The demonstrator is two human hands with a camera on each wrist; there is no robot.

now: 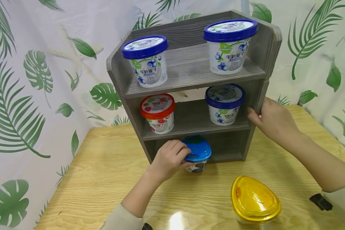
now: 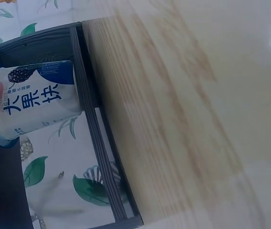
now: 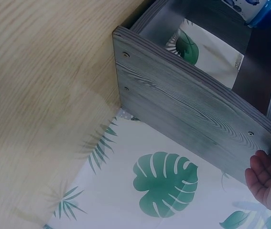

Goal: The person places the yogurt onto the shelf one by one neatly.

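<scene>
My left hand [image 1: 170, 157] grips a cup with a blue lid [image 1: 197, 148] at the front of the bottom shelf. In the left wrist view this cup [image 2: 37, 98] shows a blackberry picture and blue lettering, with a fingertip on its side near the lid. My right hand [image 1: 279, 119] holds the right side panel of the grey wooden shelf unit [image 1: 189, 60], its thumb at the front edge. From the right wrist view, the right hand's bent fingers [image 3: 262, 174] lie along the panel's outer face.
Two tubs with dark blue lids, the left one [image 1: 149, 62] and the right one [image 1: 230, 48], stand on the top shelf. A red-lidded tub [image 1: 158, 113] and another blue-lidded tub [image 1: 225, 105] occupy the middle shelf. A yellow-lidded cup [image 1: 256, 199] is on the wooden table [image 1: 112, 179].
</scene>
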